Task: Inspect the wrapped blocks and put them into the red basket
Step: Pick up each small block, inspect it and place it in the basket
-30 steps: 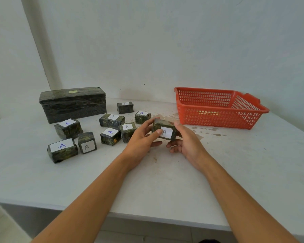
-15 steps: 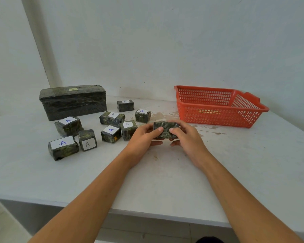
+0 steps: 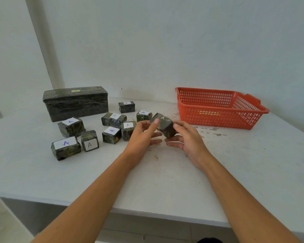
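A dark green wrapped block (image 3: 164,125) is held tilted above the table between both hands. My left hand (image 3: 143,135) pinches its upper left end with thumb and forefinger. My right hand (image 3: 187,138) grips its right side and cups it from below. Its white label is turned out of sight. Several more wrapped blocks (image 3: 111,134) with white "A" labels lie on the table left of my hands. The red basket (image 3: 218,118) stands at the back right, and no block shows inside it.
A long dark wrapped box (image 3: 75,102) stands at the back left near the wall. The white table (image 3: 165,181) has brown stains in front of the basket. Its front edge runs close below my forearms.
The block has been turned in my hands: its "A" label faced me a second ago, then rotated away, and now the block is tilted with one end raised.
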